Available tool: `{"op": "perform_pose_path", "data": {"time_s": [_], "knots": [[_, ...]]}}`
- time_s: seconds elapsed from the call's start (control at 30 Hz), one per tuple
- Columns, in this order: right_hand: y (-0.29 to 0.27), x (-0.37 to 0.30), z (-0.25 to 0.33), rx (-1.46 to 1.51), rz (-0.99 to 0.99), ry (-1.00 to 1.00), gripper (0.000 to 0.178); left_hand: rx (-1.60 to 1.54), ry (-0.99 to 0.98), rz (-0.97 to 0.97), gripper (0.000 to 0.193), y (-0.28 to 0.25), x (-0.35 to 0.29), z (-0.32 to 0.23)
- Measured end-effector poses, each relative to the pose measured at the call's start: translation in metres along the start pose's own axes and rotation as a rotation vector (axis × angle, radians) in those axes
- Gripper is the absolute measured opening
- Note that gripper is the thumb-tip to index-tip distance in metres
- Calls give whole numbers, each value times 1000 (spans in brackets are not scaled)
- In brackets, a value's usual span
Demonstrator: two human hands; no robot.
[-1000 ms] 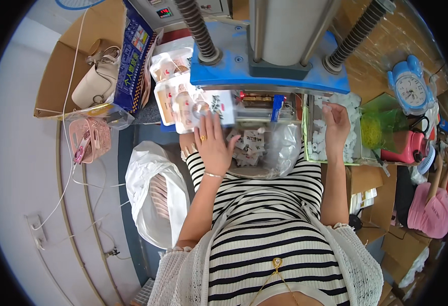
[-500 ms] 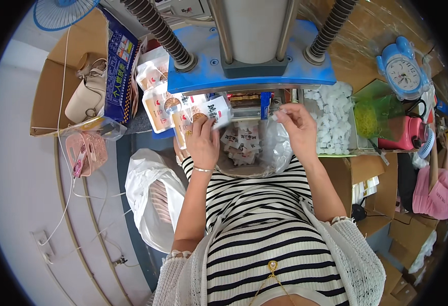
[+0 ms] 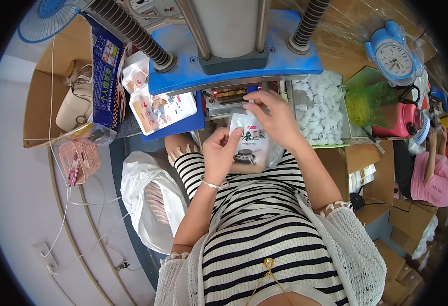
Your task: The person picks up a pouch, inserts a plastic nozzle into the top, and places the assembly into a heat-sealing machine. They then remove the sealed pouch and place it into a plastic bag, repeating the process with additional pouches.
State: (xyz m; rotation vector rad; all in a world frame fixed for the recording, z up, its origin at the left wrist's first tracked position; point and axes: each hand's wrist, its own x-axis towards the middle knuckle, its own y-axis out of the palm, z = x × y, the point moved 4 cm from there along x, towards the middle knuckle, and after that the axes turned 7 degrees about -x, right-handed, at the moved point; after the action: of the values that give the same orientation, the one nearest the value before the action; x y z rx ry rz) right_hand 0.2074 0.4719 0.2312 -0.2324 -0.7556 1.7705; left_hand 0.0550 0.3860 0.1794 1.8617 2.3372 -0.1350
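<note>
My left hand (image 3: 221, 155) is closed on the side of a white printed pouch (image 3: 247, 153), its thumb across the front. The pouch is held upright in front of the press, over the opening of a plastic-lined box that it partly hides. At the pouch's top edge is my right hand (image 3: 273, 116), its fingers pinching a small white plastic spout (image 3: 249, 106). Whether the spout sits inside the pouch mouth I cannot tell. More flat pouches (image 3: 164, 109) lie on a blue board (image 3: 187, 124) to the left. Loose white spouts (image 3: 320, 109) fill a tray at the right.
A blue press head (image 3: 234, 71) with thick springs hangs just beyond my hands. A white bag (image 3: 152, 204) stands at lower left, a cardboard box with a handbag (image 3: 76, 108) at far left. A blue alarm clock (image 3: 395, 58) and pink machine (image 3: 395, 118) are at right. Another person (image 3: 433, 173) sits at far right.
My left hand has brought a pouch rightward from the pile to in front of me. My right hand has moved left to the pouch's top with the spout. The view has shifted slightly.
</note>
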Motion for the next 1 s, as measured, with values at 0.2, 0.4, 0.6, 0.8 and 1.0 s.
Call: {"op": "perform_pose_path", "data": {"time_s": [0.2, 0.4, 0.6, 0.8, 1.0], "knots": [[-2, -6, -28, 328, -1, 192, 22, -204, -114, -14, 19, 7, 1, 31], [11, -10, -30, 180, 86, 163, 22, -76, 31, 20, 23, 13, -2, 29], [27, -22, -44, 268, -25, 225, 24, -17, 71, -12, 31, 4, 1, 41], [-8, -20, -34, -261, -232, 9, 23, 14, 131, -89, 35, -15, 42, 37], [-41, -30, -60, -789, -40, 64, 16, 389, 86, -105, 33, -22, 47, 4]]}}
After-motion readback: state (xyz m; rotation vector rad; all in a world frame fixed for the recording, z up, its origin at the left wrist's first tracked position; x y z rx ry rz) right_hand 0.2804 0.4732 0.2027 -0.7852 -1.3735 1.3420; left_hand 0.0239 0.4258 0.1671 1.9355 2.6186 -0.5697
